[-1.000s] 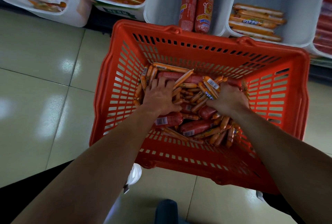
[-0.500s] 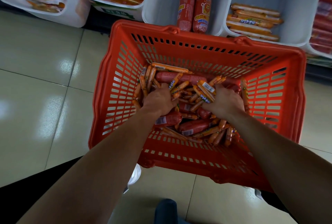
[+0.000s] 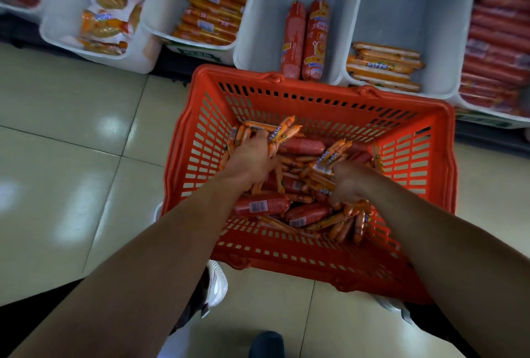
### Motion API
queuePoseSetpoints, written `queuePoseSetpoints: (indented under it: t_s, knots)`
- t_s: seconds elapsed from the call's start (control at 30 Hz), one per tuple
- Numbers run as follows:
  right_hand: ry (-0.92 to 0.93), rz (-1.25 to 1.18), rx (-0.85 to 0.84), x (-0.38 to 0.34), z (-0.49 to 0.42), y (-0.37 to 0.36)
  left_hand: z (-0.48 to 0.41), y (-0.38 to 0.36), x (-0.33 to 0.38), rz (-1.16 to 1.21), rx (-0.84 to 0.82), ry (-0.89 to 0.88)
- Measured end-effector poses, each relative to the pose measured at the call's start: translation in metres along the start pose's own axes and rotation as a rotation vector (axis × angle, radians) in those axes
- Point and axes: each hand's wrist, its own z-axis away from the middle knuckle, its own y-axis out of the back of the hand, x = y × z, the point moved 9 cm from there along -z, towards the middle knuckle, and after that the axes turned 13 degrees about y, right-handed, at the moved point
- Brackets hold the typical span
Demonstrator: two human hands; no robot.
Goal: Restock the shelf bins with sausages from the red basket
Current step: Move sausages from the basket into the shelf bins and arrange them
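The red basket (image 3: 430,174) stands on the floor in front of the shelf, filled with thin orange sausages and thick red sausages (image 3: 261,205). My left hand (image 3: 252,157) grips a bunch of thin orange sausages (image 3: 275,134) at the basket's left side. My right hand (image 3: 350,182) grips another bunch of thin orange sausages (image 3: 332,154) near the middle. Both bunches stick up above the pile.
White shelf bins line the top: one with two thick red sausages (image 3: 305,39), one with orange packs (image 3: 384,66), one with orange sausages (image 3: 212,16), one with snack packs (image 3: 106,27), one with red sausages (image 3: 496,50). My shoes (image 3: 215,286) stand on the tiled floor (image 3: 71,157).
Both hands have closed on bunches of thin sausages and lifted them out of the pile. The view has tilted up, showing more of the bins.
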Motion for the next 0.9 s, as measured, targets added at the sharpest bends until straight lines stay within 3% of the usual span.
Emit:
queuePoseSetpoints:
  t_s: [0.27,0.47,0.6,0.9]
  knots:
    - [0.172,-0.055,0.175,-0.015,0.070,0.072,0.050,0.059,0.028,0.029,-0.084,-0.041]
    - [0.223,0.143,0.374,-0.015,0.138,0.171,0.099,0.129,0.076,-0.094,0.009,-0.163]
    - [0.206,0.131,0.469,0.001,0.169,0.227,0.113,0.164,0.103,-0.195,0.050,-0.218]
    - [0.178,0.098,0.466,0.041,0.100,0.264,0.065,0.174,0.114,-0.024,0.107,-0.202]
